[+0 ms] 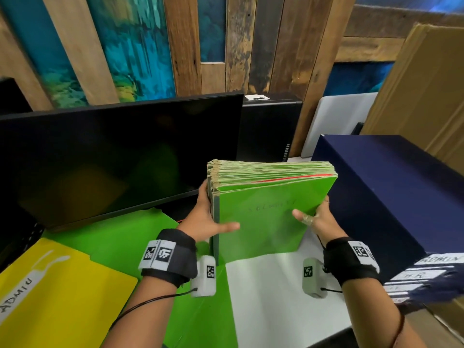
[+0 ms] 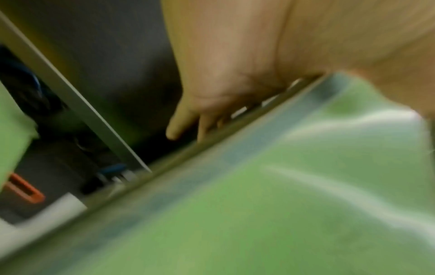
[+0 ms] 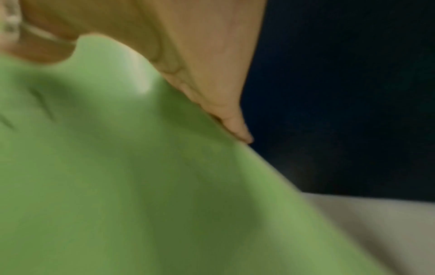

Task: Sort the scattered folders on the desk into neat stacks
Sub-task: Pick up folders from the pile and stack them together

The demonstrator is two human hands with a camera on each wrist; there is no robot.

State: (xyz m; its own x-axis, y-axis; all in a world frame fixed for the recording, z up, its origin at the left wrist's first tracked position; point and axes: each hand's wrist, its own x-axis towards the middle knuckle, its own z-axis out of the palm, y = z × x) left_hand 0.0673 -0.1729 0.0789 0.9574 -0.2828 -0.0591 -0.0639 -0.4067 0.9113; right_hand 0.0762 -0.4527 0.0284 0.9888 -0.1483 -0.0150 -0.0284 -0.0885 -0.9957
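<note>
A dark monitor (image 1: 108, 156) stands behind a thick stack of green folders (image 1: 266, 209) held upright on its edge above the desk (image 1: 276, 297), the left hand (image 1: 208, 219) and right hand (image 1: 319, 219) gripping opposite sides, thumbs across the front cover.

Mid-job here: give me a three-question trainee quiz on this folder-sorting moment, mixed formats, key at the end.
1. True or false: the green folder bundle stands upright on its edge, held by the left hand and right hand.
2. Multiple choice: the yellow folder labelled ADMIN lies A) on the navy box, B) flat on the desk at the near left, C) inside the bundle.
3. Fill in: one sheet edge near the front of the bundle is ____ in colour.

Key: 1 true; 2 B; 3 red.
</note>
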